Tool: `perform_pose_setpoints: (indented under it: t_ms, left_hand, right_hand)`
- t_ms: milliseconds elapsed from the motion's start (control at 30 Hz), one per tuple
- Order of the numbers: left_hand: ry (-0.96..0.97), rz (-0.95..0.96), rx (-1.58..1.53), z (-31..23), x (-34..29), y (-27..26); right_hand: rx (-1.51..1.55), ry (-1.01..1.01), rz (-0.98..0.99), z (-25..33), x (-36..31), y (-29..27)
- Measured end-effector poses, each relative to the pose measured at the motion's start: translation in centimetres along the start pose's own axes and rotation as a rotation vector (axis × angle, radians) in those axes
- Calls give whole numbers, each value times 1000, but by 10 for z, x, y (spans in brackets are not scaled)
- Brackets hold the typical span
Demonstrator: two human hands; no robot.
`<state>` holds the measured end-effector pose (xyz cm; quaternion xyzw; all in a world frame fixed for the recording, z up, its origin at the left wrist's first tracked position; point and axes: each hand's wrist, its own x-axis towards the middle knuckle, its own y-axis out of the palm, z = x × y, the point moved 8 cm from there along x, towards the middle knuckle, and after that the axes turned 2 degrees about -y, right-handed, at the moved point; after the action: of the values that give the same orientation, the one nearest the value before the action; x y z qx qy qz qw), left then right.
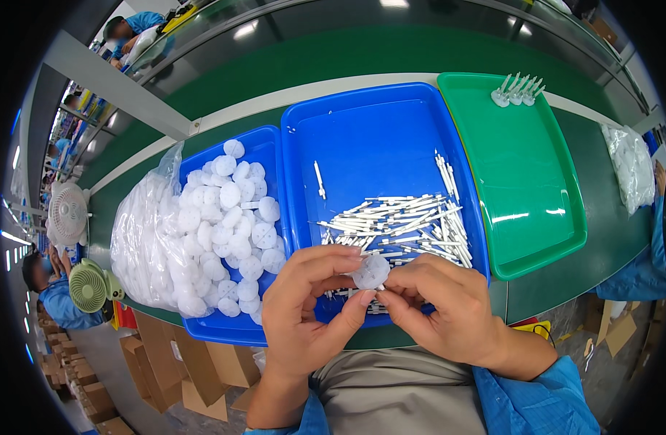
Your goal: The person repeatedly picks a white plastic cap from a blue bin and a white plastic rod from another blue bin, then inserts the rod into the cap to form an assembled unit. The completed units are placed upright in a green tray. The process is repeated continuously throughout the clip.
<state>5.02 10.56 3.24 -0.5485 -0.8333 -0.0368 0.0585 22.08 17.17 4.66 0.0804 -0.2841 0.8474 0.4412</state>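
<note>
Close in front of me, over the near edge of the middle blue tray (362, 138), I hold a round translucent white plastic disc (371, 272). My left hand (304, 308) is closed on its left side, thumb below and fingers above. My right hand (449, 308) is closed at the disc's right and lower edge, where a small white end shows between the fingertips; the rest of that piece is hidden. Under and beyond my hands, many thin white rods with dark tips (391, 217) lie in the tray.
A left blue tray (195, 148) bears a heap of white discs (220, 210) beside a clear plastic bag (148, 232). In the green tray (528, 196) at right, several discs with rods attached (518, 92) stand at the far end. Another bag (629, 168) lies at far right; fans (91, 284) are at left.
</note>
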Motion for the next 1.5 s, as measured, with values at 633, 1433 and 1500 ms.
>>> perform_pose_setpoints:
  t_ms: [633,1433,1500]
  left_hand:
    - [-85,-9,63,23,2,-16]
    - [-196,43,-125,27,-1,-7]
    - [-205,40,-107,28,-2,-7]
  right_hand:
    - [-473,13,198,-21,12,-3]
    - [-92,34,95,-11,11,-3]
    - [-54,76,108,-14,11,-4]
